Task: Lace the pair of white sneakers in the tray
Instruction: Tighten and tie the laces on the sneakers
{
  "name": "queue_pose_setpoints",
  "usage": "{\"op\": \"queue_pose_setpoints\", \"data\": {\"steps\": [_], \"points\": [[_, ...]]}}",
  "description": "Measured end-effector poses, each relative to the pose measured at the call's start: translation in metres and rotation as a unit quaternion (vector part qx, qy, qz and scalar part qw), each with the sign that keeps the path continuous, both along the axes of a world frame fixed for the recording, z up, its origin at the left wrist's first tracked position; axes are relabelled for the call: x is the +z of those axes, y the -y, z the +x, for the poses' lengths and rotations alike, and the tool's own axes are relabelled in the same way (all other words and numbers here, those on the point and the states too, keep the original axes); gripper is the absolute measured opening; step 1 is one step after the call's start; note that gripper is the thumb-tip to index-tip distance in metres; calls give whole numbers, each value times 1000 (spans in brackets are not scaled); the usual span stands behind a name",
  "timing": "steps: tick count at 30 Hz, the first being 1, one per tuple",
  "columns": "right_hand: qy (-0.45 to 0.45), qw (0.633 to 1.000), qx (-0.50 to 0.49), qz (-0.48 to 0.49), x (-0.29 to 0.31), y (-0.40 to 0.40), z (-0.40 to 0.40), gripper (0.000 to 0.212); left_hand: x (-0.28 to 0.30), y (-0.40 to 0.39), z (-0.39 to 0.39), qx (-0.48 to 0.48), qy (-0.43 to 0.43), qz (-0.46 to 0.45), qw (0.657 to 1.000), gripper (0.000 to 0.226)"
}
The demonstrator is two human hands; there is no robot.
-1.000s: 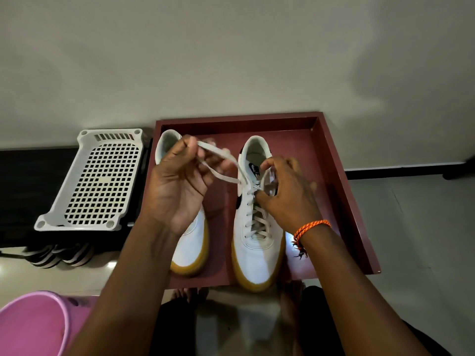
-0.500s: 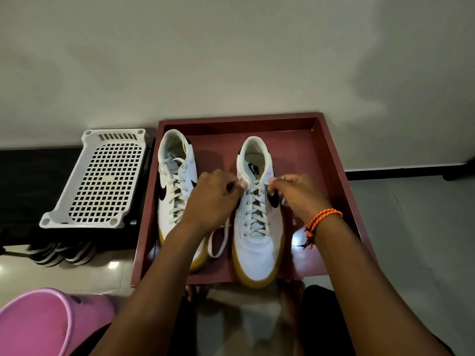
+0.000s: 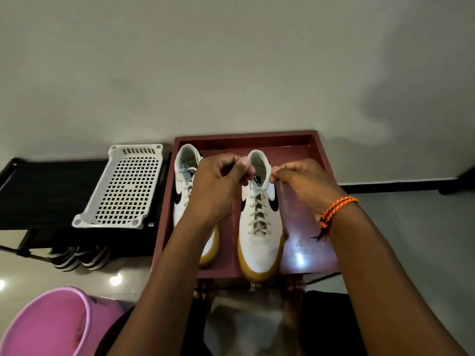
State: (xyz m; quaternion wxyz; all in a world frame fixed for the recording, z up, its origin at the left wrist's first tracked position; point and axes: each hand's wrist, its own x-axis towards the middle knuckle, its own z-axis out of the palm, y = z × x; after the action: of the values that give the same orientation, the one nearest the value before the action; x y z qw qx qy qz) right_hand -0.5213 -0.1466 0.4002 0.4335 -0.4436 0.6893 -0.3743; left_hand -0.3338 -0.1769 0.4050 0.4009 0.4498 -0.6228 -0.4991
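Observation:
Two white sneakers with gum soles stand side by side in a dark red tray (image 3: 318, 160). The right sneaker (image 3: 259, 242) has its lace crossed up to the top eyelets. My left hand (image 3: 218, 183) pinches one lace end above the shoe's collar, on its left side. My right hand (image 3: 303, 181), with an orange bracelet at the wrist, pinches the other lace end at the collar's right side. The left sneaker (image 3: 183, 181) is laced too, and my left hand and forearm cover much of it.
A white perforated plastic basket (image 3: 123, 191) lies on a black rack left of the tray, with striped shoes (image 3: 77, 258) under it. A pink bucket (image 3: 48, 325) stands at the lower left. A plain wall runs behind the tray; glossy floor lies around it.
Both hands have risen from the middle eyelets to the right sneaker's collar, pulling the lace ends up. A second ago my left hand held a loose lace over the left sneaker.

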Motion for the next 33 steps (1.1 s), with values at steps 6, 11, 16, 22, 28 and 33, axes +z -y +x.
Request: {"op": "queue_pose_setpoints", "data": {"steps": [6, 11, 16, 22, 28, 33], "points": [[56, 991, -9, -125, 70, -23, 6, 20, 56, -23, 1, 30, -53, -50, 997, 20], [77, 982, 1, -171, 104, -33, 15, 22, 94, -42, -6, 43, -113, -61, 991, 17], [105, 972, -30, -206, 120, -37, 26, 26, 112, -49, -12, 76, -123, -67, 987, 17], [97, 962, -51, -250, 129, -42, 30, 21, 121, -54, -14, 96, -147, -47, 983, 30], [84, 941, -88, -317, 125, -44, 32, 20, 127, -49, -17, 134, -143, -63, 979, 10], [93, 929, -118, -337, 129, -33, 32, 16, 133, -42, -21, 124, -162, -64, 977, 32]]}}
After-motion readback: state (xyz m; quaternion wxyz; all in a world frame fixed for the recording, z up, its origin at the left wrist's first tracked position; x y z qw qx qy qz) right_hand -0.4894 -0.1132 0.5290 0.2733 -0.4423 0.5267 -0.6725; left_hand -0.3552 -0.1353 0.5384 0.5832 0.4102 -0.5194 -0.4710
